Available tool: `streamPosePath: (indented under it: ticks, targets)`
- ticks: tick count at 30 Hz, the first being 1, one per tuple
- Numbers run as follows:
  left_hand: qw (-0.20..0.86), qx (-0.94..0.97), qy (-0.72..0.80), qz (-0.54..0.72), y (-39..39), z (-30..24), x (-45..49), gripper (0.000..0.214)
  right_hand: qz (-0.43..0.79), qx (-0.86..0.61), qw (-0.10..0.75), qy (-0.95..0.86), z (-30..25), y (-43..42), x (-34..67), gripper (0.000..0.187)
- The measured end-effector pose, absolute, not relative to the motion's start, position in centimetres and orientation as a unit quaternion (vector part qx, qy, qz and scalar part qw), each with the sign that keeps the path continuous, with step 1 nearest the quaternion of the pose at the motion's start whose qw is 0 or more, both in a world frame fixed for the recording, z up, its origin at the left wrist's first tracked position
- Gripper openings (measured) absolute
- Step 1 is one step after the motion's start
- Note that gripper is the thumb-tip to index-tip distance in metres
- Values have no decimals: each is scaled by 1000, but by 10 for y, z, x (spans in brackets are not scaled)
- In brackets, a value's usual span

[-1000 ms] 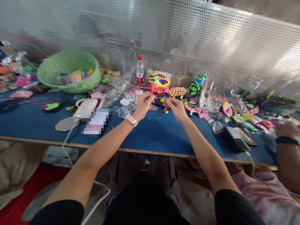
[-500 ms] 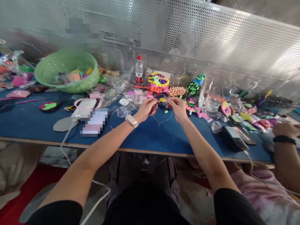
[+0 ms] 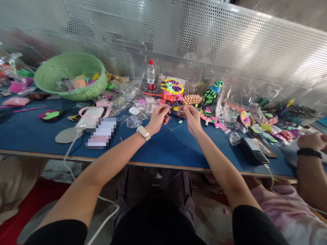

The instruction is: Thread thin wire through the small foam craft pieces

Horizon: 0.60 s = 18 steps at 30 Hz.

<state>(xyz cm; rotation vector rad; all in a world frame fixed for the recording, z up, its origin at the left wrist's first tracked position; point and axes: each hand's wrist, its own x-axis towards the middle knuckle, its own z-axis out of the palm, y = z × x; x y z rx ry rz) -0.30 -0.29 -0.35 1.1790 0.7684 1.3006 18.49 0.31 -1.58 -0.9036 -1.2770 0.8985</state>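
Over the middle of the blue table [image 3: 166, 149], my left hand [image 3: 158, 117] and my right hand [image 3: 191, 117] are raised close together, both with fingers pinched. A thin thread [image 3: 175, 128] hangs in a loop between them, with a small green bead [image 3: 180, 121] beside it. My left wrist wears a pale watch [image 3: 143, 132]. Just beyond my fingers lie colourful foam craft figures: a yellow and purple round one [image 3: 172, 87], an orange spiky one [image 3: 192, 99], a green turtle [image 3: 211, 95].
A green basket [image 3: 70, 76] of foam pieces stands at the back left, a water bottle [image 3: 151, 75] against the perforated metal screen. A white charger and cable [image 3: 89, 117] lie left; a phone [image 3: 252, 149] and another person's arm [image 3: 310, 160] right. Plastic bags litter the back.
My hands have drawn closer together and the hanging thread loop has shortened. The view has shifted slightly to the right.
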Motion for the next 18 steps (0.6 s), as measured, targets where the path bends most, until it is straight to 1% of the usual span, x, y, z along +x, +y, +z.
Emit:
streamPosePath:
  ticks: [7, 10, 13, 18]
  targets:
    - [615, 462, 332, 546, -2, 0, -4, 13, 447, -363, 631, -519, -18, 3, 180, 42]
    - [620, 455, 331, 547, 1, -1, -5, 8, 468, -373, 625, -501, -17, 3, 178, 37]
    - [626, 445, 330, 548, 4, -2, -6, 2, 478, -370, 616, -505, -17, 3, 179, 38]
    - [614, 445, 350, 550, 6, -5, -5, 9, 473, -366, 604, -526, -22, 5, 179, 40]
